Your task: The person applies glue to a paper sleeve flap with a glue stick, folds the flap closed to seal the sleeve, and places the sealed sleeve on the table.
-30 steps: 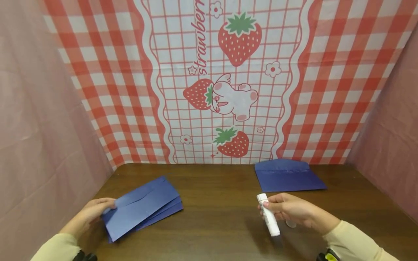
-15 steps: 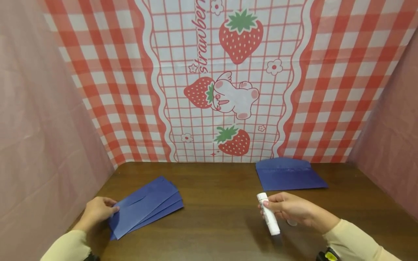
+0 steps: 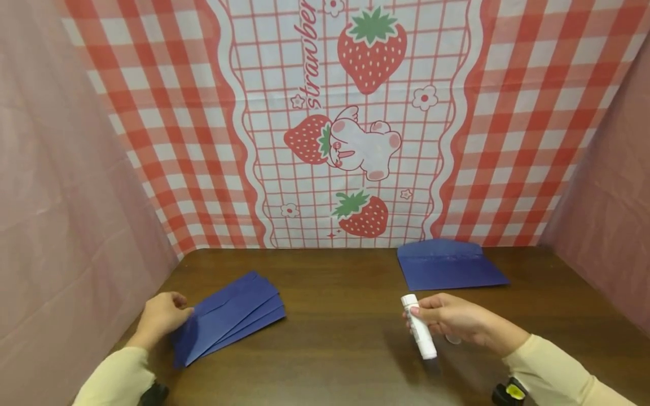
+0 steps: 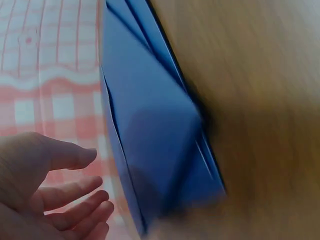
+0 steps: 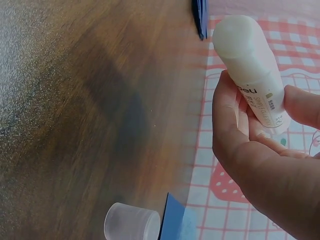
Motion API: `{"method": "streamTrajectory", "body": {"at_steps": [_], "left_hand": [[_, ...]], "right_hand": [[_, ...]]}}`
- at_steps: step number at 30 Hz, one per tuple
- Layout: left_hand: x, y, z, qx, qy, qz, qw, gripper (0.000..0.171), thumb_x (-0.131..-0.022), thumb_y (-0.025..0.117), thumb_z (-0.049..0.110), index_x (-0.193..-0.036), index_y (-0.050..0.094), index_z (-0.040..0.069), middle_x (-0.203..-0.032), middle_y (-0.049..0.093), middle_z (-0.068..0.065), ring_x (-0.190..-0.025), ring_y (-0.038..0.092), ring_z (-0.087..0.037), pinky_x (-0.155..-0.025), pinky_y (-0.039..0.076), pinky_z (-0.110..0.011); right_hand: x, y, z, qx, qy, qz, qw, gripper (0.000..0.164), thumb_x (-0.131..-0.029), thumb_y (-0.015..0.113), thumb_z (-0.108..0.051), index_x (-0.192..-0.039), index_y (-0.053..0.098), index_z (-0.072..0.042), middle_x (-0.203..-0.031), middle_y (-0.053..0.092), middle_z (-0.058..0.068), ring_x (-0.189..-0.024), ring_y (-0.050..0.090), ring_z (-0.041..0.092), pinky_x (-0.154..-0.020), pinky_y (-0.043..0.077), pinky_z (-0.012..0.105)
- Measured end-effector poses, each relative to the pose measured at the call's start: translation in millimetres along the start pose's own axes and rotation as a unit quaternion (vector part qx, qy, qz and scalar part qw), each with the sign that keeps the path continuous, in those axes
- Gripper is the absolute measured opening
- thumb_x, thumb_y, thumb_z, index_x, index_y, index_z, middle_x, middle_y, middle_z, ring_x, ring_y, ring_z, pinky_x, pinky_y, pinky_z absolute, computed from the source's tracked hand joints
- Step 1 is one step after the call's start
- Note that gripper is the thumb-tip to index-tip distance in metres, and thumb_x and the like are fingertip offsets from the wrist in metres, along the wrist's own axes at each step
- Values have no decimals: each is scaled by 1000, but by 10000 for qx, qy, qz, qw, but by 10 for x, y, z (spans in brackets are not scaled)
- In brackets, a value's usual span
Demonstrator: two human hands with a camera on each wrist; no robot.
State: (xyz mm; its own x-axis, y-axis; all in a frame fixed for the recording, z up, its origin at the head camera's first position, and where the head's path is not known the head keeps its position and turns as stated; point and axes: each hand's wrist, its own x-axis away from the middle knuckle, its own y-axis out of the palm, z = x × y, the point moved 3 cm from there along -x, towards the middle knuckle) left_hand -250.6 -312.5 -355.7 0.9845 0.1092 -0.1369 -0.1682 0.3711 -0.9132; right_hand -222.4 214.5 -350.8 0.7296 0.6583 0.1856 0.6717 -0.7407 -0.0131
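My right hand point(image 3: 459, 321) pinches a white glue stick point(image 3: 421, 334) between thumb and fingers, tilted above the table. In the right wrist view printed lettering shows on the glue stick point(image 5: 260, 95), and a clear plastic cap point(image 5: 127, 222) stands on the table below. On the left lie several blue envelopes point(image 3: 238, 316), fanned over one another. Beside their left end is my left hand point(image 3: 165, 316). The left wrist view shows that hand point(image 4: 55, 190) with thumb and fingers apart, holding nothing, a small gap from the envelopes point(image 4: 145, 125).
Another blue envelope point(image 3: 454, 273), flap unfolded, lies at the back right of the brown wooden table point(image 3: 335, 344). A strawberry-print checked cloth point(image 3: 355, 141) hangs behind the table. Pink curtains point(image 3: 76, 169) flank both sides.
My left hand has let go of the envelopes and drawn up from their left end. They have come to lie more fanned out. The right hand keeps holding the glue stick in much the same place.
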Motion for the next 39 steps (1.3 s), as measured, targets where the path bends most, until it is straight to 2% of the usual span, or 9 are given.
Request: {"method": "streamTrajectory", "body": {"at_steps": [4,9,12,16,18,23,28,32,39], "left_hand": [[-56,123,395,116,336,132,9993,30,-79,69,18,-99,68,-5,-98,69,-25,-92,65,-41,-79,52,-50],[-188,413,1121,415,1139,90,9926,24,-83,67,12,-102,68,-4,-104,70,-22,-100,65,-39,-87,52,-50],[-282,656,1639,543,2021,-163,9777,23,-88,63,11,-106,67,-2,-110,69,-20,-108,63,-37,-95,50,-47],[-286,965,2327,293,3045,-779,9489,27,-94,57,12,-117,64,0,-121,66,-17,-118,60,-31,-103,47,-41],[-261,1100,2631,-6,3328,-1062,9370,30,-95,55,14,-121,62,1,-125,65,-14,-120,59,-27,-104,46,-37],[-182,1441,3229,-729,3766,-1315,9141,33,-95,52,14,-127,60,7,-130,63,-6,-125,57,-18,-106,43,-24],[-60,1740,3668,-1572,3921,-1317,8968,44,-98,50,26,-140,49,13,-147,48,2,-137,45,-11,-112,36,-20],[24,1883,3899,-1973,3919,-1379,8880,50,-98,47,34,-145,41,19,-154,38,8,-142,36,-7,-115,30,-19],[65,1930,3910,-2007,3540,-1735,8968,47,-97,47,40,-142,46,24,-150,42,14,-138,40,-3,-112,33,-17]], "right_hand": [[15,11,5,-56,-11,-20,10000,44,-100,50,-20,-122,48,18,-100,69,-3,-96,67,9,-85,55,23],[24,13,8,-83,-30,-59,9999,41,-100,49,-20,-121,50,16,-100,69,-4,-95,66,8,-85,55,23],[54,3,16,-9,77,29,10000,45,-100,49,-20,-123,47,19,-101,68,-4,-95,66,9,-85,55,23],[100,-7,39,45,210,108,9997,50,-100,49,-21,-126,43,22,-104,68,-2,-97,66,9,-85,55,25],[128,-16,56,4,161,65,9998,46,-101,47,-20,-124,45,20,-103,68,-3,-97,66,9,-86,55,25],[213,-46,100,-135,-32,-66,9999,34,-101,46,-17,-119,53,11,-101,69,-3,-95,66,9,-86,55,26],[311,-110,137,-220,52,-76,9997,37,-102,44,-18,-122,51,12,-105,68,-2,-98,65,10,-87,54,26],[364,-144,159,-333,29,-98,9994,38,-102,43,-17,-125,50,13,-108,68,-2,-100,65,9,-88,54,25],[407,-175,167,-492,-74,-183,9986,32,-103,40,-16,-123,55,6,-109,68,-2,-101,64,8,-88,54,25]]}}
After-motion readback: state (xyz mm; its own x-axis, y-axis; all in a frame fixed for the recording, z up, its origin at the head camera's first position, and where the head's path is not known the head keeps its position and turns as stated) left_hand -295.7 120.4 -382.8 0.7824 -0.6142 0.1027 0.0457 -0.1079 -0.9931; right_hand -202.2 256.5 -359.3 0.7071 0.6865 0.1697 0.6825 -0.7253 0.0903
